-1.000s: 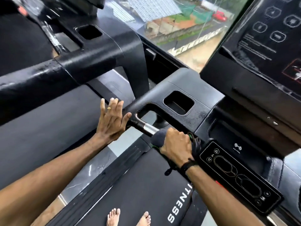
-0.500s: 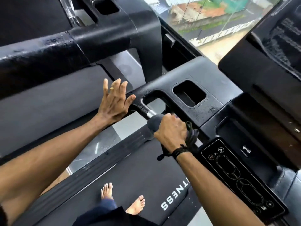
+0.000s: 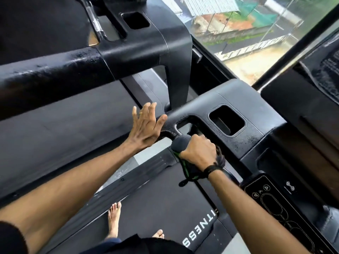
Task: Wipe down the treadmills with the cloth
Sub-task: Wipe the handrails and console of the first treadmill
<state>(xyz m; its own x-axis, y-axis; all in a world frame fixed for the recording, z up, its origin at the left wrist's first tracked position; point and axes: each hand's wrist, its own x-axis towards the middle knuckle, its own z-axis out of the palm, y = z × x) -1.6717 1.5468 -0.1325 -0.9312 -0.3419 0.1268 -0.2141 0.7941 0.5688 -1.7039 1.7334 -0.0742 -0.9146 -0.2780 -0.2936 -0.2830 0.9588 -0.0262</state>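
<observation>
**Right hand gripping the cloth on the treadmill handle bar**

The person is standing barefoot on the treadmill belt, facing the console. The right hand is closing its fingers tightly around a dark cloth, which is wrapped over the handle bar; the cloth's green-edged tail is hanging below the wrist, beside a black wristband. The left hand is resting just left of the gripping fingers, its own fingers straight and slightly spread, holding nothing, with the thumb touching the black moulded arm of the treadmill. A ring is showing on one of these fingers. Right of the gripping fingers, a rectangular recess is opening in the console tray, and below and to the right a control panel is lying at an angle. Beyond the left fingers, the thick handrail of a neighbouring treadmill is crossing the view, wet-looking on top.
</observation>
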